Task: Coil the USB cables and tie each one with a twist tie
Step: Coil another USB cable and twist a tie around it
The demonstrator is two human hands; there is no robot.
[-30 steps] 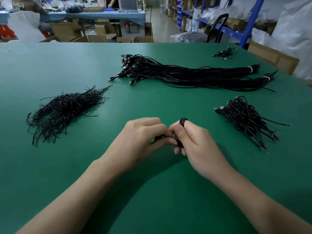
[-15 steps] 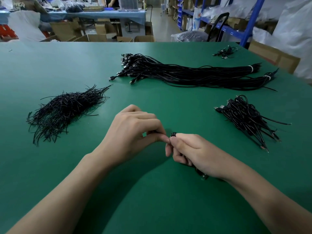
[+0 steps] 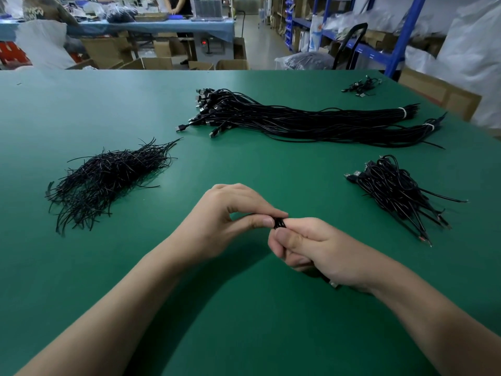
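Observation:
A coiled black USB cable (image 3: 279, 223) sits between my two hands above the green table (image 3: 244, 321). My right hand (image 3: 317, 251) grips the coil in a fist, and its plug end pokes out under the palm. My left hand (image 3: 230, 221) pinches the top of the coil with thumb and forefinger; whether a twist tie is there is hidden. A heap of black twist ties (image 3: 108, 177) lies to the left. Long uncoiled USB cables (image 3: 311, 118) stretch across the far middle. A pile of tied coiled cables (image 3: 398, 191) lies at the right.
A small cluster of cables (image 3: 362, 86) lies near the far right corner. Cardboard boxes (image 3: 439, 90) and blue shelving (image 3: 401, 33) stand beyond the table's right edge. Another worktable (image 3: 135, 25) with a person behind it is in the background.
Both hands have shifted slightly toward me and down. The right hand turned over, so the coil's loop that stood above its fingers is now mostly hidden in the fist.

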